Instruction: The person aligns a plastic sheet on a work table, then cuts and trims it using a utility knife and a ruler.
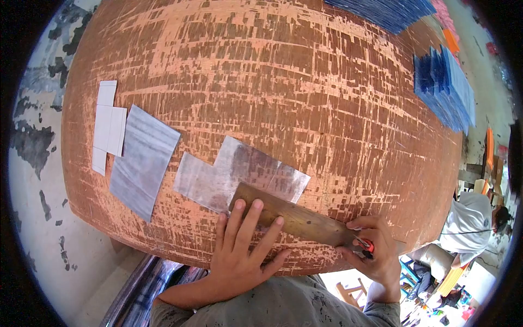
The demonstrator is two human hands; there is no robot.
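My left hand (242,256) lies with fingers spread, fingertips pressing on a worn wooden bar (297,218). Under the bar's upper edge is a grey sheet (245,169) with a notched corner; part of it is hidden by the bar and my fingers. At the bar's right end my right hand (378,250) is closed around a small tool with a red part (369,249), its thumb and forefinger close to the bar. Left of the notched sheet lies a grey four-sided sheet (144,163), touching a white stepped paper pattern (110,125).
The scratched brown tabletop (261,92) spreads ahead of me. Blue sheet stacks sit at the far edge (387,11) and right edge (444,87). Shiny rolls (147,289) stand below left. Beyond the right edge is another person in a grey shirt (466,220).
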